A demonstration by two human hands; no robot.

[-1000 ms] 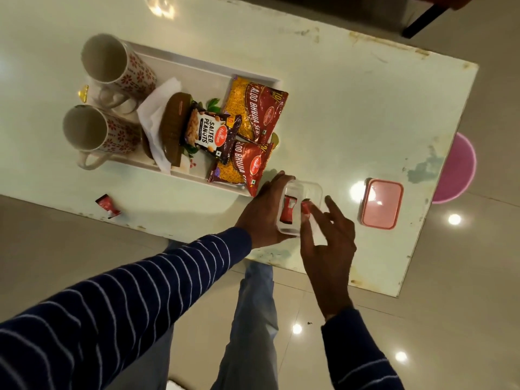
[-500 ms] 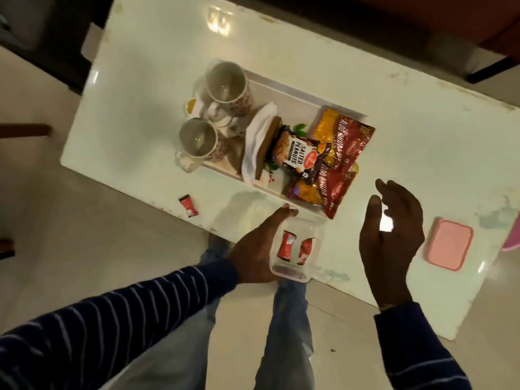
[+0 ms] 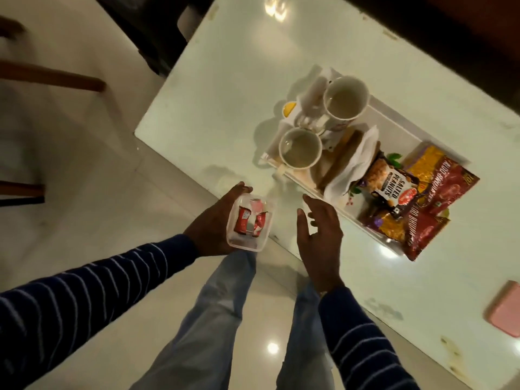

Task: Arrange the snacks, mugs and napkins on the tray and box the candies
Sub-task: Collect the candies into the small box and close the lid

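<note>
My left hand (image 3: 209,223) grips a clear plastic box (image 3: 250,224) holding red-wrapped candies (image 3: 244,223), held at the table's near edge. Just right of the box my right hand (image 3: 318,229) hovers with fingers apart and nothing in it. Farther back on the table a white tray (image 3: 394,114) carries two mugs (image 3: 345,97) (image 3: 300,148), a white napkin (image 3: 357,161) over a brown piece, a salted peanuts packet (image 3: 389,187) and red-and-yellow snack packets (image 3: 444,190). The box's pink lid (image 3: 506,312) lies at the right edge of the frame.
A small yellow item (image 3: 289,108) sits on the white table (image 3: 225,94) beside the tray's left end. Wooden chair parts (image 3: 53,77) stand on the tiled floor at the left. My legs in jeans (image 3: 213,319) are below the table edge.
The view has swung left. My left hand has carried the box leftward along the table edge, and my right hand has come in closer to the box. The loose red candy on the table is no longer visible.
</note>
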